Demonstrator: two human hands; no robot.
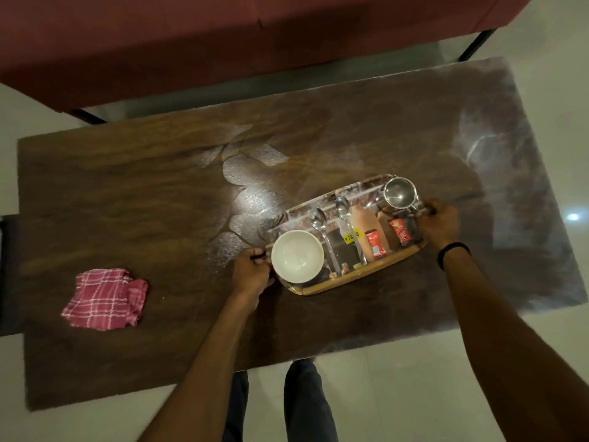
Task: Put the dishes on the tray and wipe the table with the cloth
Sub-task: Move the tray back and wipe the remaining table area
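Head view looked down on a dark wooden surface. Nearest, two bare arms reached out. The left hand had its fingers closed on one tray handle and the right hand on the other, likely to lift the tray clear for wiping. On it sat a white bowl, two spoons, packets and a steel cup. The pink cloth lay well to the left, untouched. Beyond stood a red sofa.

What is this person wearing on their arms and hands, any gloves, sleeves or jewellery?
No gloves and no sleeves in view: both forearms are bare. The right hand has a thin black band round its wrist. The left hand shows no band, ring or watch that I can make out.
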